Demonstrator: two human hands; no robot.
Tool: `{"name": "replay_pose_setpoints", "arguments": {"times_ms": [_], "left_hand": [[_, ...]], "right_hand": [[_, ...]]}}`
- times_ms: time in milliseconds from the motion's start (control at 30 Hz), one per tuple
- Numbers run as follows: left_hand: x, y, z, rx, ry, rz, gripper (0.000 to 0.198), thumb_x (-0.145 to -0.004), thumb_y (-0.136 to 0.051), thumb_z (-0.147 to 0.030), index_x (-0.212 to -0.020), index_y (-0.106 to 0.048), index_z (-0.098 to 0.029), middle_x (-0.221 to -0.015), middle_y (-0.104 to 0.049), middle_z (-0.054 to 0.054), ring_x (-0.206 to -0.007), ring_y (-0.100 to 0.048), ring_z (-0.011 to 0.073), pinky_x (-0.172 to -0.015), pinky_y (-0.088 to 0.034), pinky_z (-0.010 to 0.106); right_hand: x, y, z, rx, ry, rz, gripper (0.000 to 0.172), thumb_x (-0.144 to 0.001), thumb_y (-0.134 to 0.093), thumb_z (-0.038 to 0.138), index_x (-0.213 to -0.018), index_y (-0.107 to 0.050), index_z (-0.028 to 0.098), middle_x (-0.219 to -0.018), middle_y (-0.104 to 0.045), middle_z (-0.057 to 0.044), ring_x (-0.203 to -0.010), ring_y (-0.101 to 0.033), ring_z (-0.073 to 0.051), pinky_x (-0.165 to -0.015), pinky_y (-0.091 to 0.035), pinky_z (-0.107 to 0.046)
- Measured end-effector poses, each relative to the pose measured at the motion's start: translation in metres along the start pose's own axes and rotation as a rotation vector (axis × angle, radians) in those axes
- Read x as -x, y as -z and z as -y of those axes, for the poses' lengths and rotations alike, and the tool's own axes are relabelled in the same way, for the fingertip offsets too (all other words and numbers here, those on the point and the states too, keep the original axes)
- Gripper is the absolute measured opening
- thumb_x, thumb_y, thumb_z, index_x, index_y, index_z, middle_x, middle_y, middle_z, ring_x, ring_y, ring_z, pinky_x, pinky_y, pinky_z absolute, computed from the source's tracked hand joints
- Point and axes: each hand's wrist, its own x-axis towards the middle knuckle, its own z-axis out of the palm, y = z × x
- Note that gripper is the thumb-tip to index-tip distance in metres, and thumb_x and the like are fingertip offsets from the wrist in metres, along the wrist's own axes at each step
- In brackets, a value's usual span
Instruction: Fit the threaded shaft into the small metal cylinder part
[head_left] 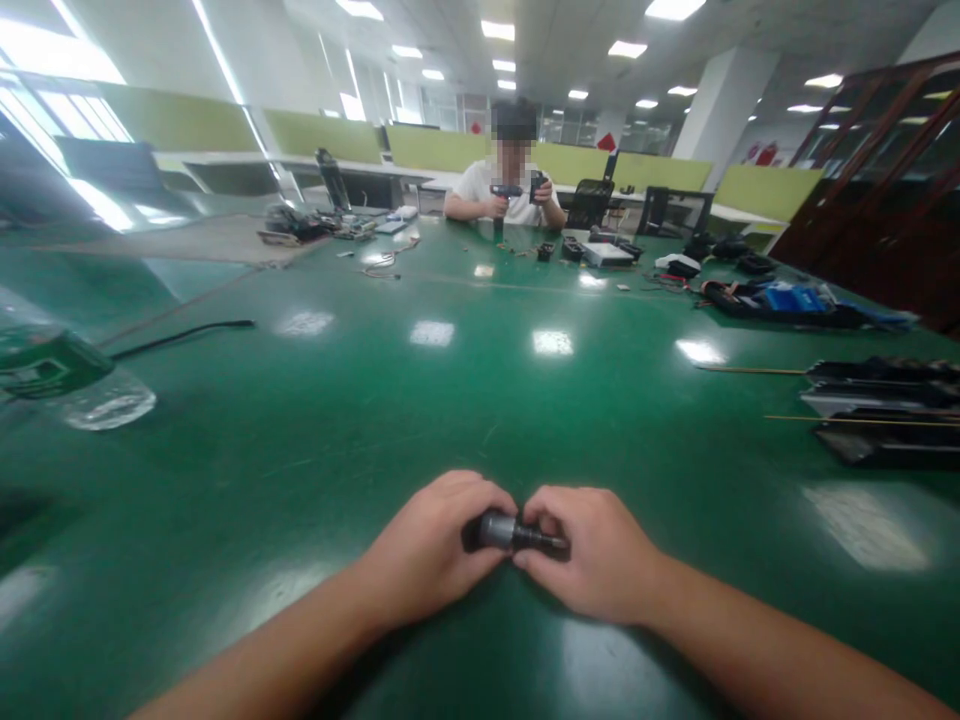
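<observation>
Between my two hands, low over the green tabletop [420,400], is what looks like a small power drill [498,530], lying crosswise. It has a grey collar, a black stepped chuck and a narrow metal tip towards the right. My left hand [442,540] is wrapped round its dark rear part, hiding most of the body and any handle. My right hand [592,550] is closed about the chuck end, thumb and fingers curled near the tip. Whether the tool touches the table cannot be made out.
A clear bottle with a green label [56,365] lies at left beside a black cable [184,335]. Black trays [885,405] with thin rods stand at right, a blue-and-black bundle [802,298] behind them. Across the table, a person [469,190] holds a drill-like tool and a black object.
</observation>
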Motion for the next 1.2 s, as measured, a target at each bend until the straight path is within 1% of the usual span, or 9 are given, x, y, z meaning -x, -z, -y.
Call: {"name": "replay_pose_setpoints", "arguments": {"times_ms": [133, 267, 400, 567, 633, 700, 867, 1033, 1200], "left_hand": [[-0.0007, 0.0008, 0.0022, -0.021, 0.019, -0.008, 0.022, -0.079, -0.069, -0.013, -0.097, -0.065, -0.025, -0.089, -0.066, -0.002, -0.086, -0.060, 0.0166, -0.081, -0.043, 0.029], [-0.0001, 0.0009, 0.0040, -0.015, 0.053, -0.014, 0.021, -0.079, -0.070, -0.016, -0.098, -0.065, -0.026, -0.091, -0.068, -0.002, -0.088, -0.062, 0.0167, -0.080, -0.044, 0.028], [0.0002, 0.0015, 0.0035, -0.004, 0.048, -0.027, 0.019, -0.079, -0.069, -0.017, -0.097, -0.066, -0.024, -0.091, -0.069, -0.001, -0.088, -0.063, 0.0170, -0.079, -0.046, 0.028], [0.0006, 0.0023, 0.0035, -0.002, 0.064, -0.025, 0.019, -0.080, -0.069, -0.019, -0.098, -0.066, -0.024, -0.093, -0.070, -0.001, -0.089, -0.064, 0.0176, -0.079, -0.047, 0.028], [0.0007, 0.0022, 0.0039, 0.001, 0.068, -0.020, 0.019, -0.080, -0.070, -0.020, -0.098, -0.066, -0.024, -0.092, -0.070, -0.001, -0.088, -0.064, 0.0171, -0.078, -0.047, 0.028], [0.0006, 0.0017, 0.0040, 0.011, 0.070, -0.021, 0.018, -0.080, -0.070, -0.020, -0.097, -0.066, -0.025, -0.091, -0.070, -0.002, -0.087, -0.065, 0.0163, -0.078, -0.047, 0.027], [0.0009, 0.0010, 0.0027, 0.017, 0.069, -0.031, 0.017, -0.080, -0.070, -0.020, -0.096, -0.066, -0.024, -0.090, -0.070, -0.003, -0.085, -0.065, 0.0153, -0.077, -0.046, 0.027], [0.0018, 0.0012, 0.0024, 0.011, 0.050, -0.043, 0.016, -0.080, -0.070, -0.020, -0.095, -0.066, -0.024, -0.090, -0.070, -0.002, -0.085, -0.064, 0.0152, -0.078, -0.046, 0.027], [0.0008, 0.0002, 0.0030, 0.011, 0.034, -0.050, 0.015, -0.080, -0.070, -0.021, -0.095, -0.066, -0.023, -0.089, -0.070, -0.002, -0.084, -0.064, 0.0152, -0.077, -0.047, 0.027]], "right_hand": [[0.0024, 0.0002, 0.0036, -0.007, 0.029, -0.015, 0.020, -0.077, -0.072, 0.030, -0.094, -0.063, 0.024, -0.080, -0.067, 0.003, -0.069, -0.059, -0.015, -0.065, -0.038, -0.026], [0.0017, 0.0002, 0.0045, 0.004, 0.049, -0.021, 0.017, -0.080, -0.069, 0.031, -0.093, -0.063, 0.023, -0.084, -0.068, 0.001, -0.071, -0.060, -0.016, -0.066, -0.040, -0.027], [0.0005, 0.0015, 0.0050, -0.007, 0.033, -0.032, 0.016, -0.085, -0.066, 0.035, -0.095, -0.065, 0.023, -0.086, -0.069, 0.000, -0.072, -0.061, -0.016, -0.066, -0.040, -0.027], [0.0023, 0.0027, 0.0068, -0.043, 0.025, -0.039, 0.025, -0.081, -0.067, 0.028, -0.105, -0.062, 0.024, -0.088, -0.068, 0.000, -0.074, -0.062, -0.017, -0.069, -0.044, -0.027], [0.0030, 0.0026, 0.0069, -0.051, 0.027, -0.052, 0.025, -0.079, -0.066, 0.024, -0.104, -0.061, 0.024, -0.085, -0.067, 0.001, -0.072, -0.061, -0.016, -0.067, -0.043, -0.027], [0.0034, 0.0025, 0.0066, -0.047, 0.043, -0.074, 0.020, -0.079, -0.065, 0.021, -0.099, -0.061, 0.024, -0.084, -0.066, 0.001, -0.070, -0.059, -0.015, -0.065, -0.042, -0.026], [0.0037, 0.0016, 0.0050, -0.040, 0.106, -0.100, 0.016, -0.082, -0.063, 0.019, -0.097, -0.063, 0.023, -0.084, -0.066, 0.001, -0.067, -0.057, -0.014, -0.064, -0.040, -0.026], [0.0031, 0.0012, 0.0029, -0.054, 0.116, -0.103, 0.012, -0.087, -0.061, 0.022, -0.096, -0.068, 0.021, -0.082, -0.066, -0.001, -0.068, -0.058, -0.015, -0.066, -0.042, -0.027], [0.0025, 0.0005, 0.0018, -0.046, 0.123, -0.098, 0.013, -0.088, -0.063, 0.027, -0.095, -0.071, 0.020, -0.082, -0.068, -0.002, -0.069, -0.059, -0.016, -0.066, -0.043, -0.028]]}}
